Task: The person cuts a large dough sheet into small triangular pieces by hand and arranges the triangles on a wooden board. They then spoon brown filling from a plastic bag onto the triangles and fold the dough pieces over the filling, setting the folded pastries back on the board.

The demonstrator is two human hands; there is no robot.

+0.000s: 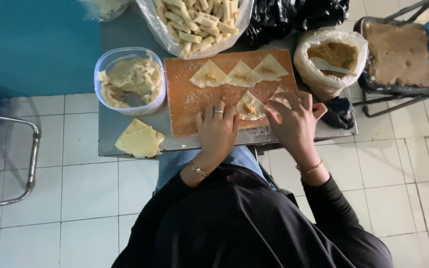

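Setting: white floor tiles and a teal wall are seen around a small grey counter (125, 130), on which an orange cutting board (187, 106) is laid.
Left hand: the left hand (218, 128) is rested flat on the near edge of the board, fingers spread and lying open; nothing is gripped, and the fingertips are set just beside the wrapper being worked.
Right hand: the right hand (294, 116) is bent over the board's right end, fingertips curled down onto a thin dough edge; whether that edge is pinched or only pressed cannot be told.
Worked piece: a triangular wrapper with filling (250, 106) is laid between the two hands, touching the board, its crumbly centre left uncovered.
Handling: the wrapper is judged light, limp and easily torn; a dry corner or edge is best taken with fingertips, well clear of the loose filling.
Beyond the hands: three filled triangles (239, 74) are lined up farther along the board.
Left of the left hand: a tub of pale paste (131, 82) and a stack of plain wrappers (140, 141) are placed.
Right of the right hand: a bag of brown filling (331, 57) with a spoon is set.
Far side: a bag of rolled pieces (197, 22) is kept.
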